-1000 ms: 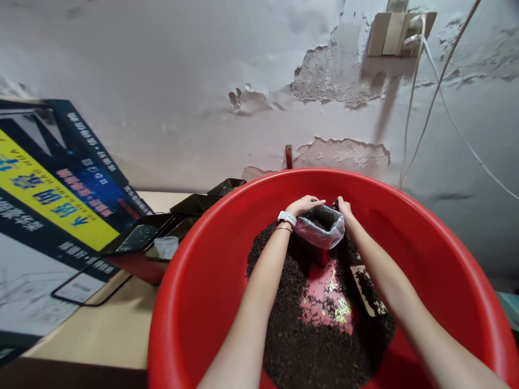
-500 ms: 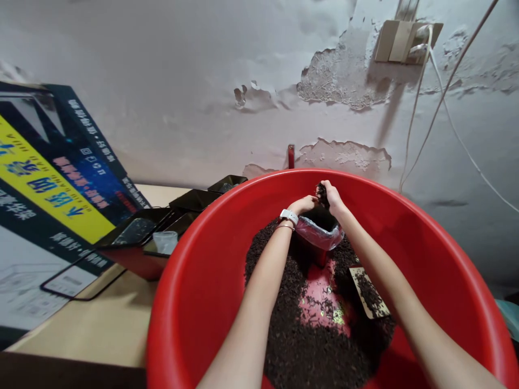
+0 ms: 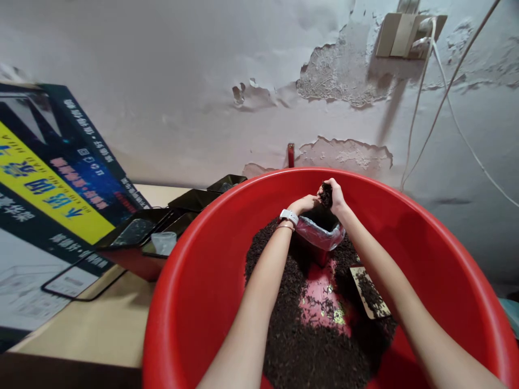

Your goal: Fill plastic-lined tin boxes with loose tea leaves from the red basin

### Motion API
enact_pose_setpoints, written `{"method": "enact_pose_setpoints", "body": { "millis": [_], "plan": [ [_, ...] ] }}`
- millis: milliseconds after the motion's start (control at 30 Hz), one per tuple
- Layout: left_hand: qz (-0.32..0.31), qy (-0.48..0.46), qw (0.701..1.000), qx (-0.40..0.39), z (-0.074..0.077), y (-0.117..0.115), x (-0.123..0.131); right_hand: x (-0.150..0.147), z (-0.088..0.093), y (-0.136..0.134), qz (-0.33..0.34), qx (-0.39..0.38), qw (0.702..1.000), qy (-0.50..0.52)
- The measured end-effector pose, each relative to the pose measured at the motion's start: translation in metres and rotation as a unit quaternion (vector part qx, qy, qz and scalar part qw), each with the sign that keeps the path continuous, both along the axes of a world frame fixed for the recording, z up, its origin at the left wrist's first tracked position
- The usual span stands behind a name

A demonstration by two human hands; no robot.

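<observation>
My right hand (image 3: 335, 196) is closed around a clump of dark, soil-like shreds (image 3: 325, 195), held over the mouth of a small pot. My left hand (image 3: 306, 203), with a white watch on its wrist, is at the pot's left rim, its fingertips against the clump. Its fingers look closed, but what they grip is hidden. The pot (image 3: 320, 235) stands upright and has clear plastic film folded over its rim. Around it, more loose dark shreds (image 3: 316, 354) cover much of the floor of a large red tub (image 3: 205, 283).
In the tub on the right lies a tan tray (image 3: 364, 294) with dark shreds on it. Left of the tub, several dark pots (image 3: 133, 232) and a clear plastic cup (image 3: 164, 243) stand near a printed box (image 3: 60, 178). Cables hang from a wall socket (image 3: 409, 37).
My right hand has turned slightly and its fingers have curled further over the dark clump. My left hand has barely moved at the pot's rim. The view has shifted a little.
</observation>
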State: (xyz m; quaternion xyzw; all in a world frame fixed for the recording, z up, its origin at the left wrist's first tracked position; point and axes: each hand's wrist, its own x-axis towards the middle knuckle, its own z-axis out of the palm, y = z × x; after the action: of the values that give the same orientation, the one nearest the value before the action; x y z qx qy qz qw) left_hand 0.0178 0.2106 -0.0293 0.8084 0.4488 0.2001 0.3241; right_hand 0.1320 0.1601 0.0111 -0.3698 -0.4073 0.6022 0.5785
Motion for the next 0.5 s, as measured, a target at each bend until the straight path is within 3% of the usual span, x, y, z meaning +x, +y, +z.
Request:
{"method": "enact_pose_setpoints", "body": {
  "millis": [500],
  "plan": [
    [0.024, 0.032, 0.999, 0.003, 0.001, -0.003, 0.000, 0.002, -0.010, 0.007, 0.004, 0.051, 0.998, -0.022]
  ]
}}
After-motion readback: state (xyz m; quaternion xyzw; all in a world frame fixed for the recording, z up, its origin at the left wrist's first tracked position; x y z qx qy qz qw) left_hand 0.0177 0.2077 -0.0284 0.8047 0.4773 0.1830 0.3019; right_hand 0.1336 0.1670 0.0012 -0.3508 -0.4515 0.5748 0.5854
